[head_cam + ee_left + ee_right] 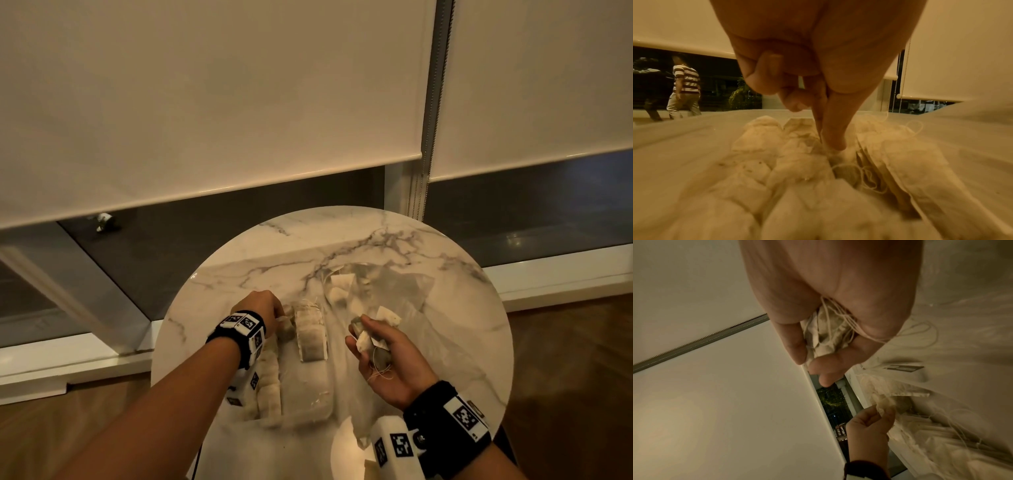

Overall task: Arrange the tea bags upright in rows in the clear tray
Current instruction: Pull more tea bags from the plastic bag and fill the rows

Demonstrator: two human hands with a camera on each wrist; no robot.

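A clear tray sits mid-table with upright tea bags in rows: a left row and a shorter middle row. My left hand is over the tray's far left end, where thumb and forefinger pinch one tea bag down among the standing bags. To the right of the tray my right hand is held palm up, fingers curled round a bunch of tea bags with loose strings. The right wrist view also shows the left hand pinching its bag.
The round marble table has a crumpled clear plastic bag with loose tea bags behind the right hand. Roller blinds and a dark window stand beyond. A person in a striped shirt walks outside the glass.
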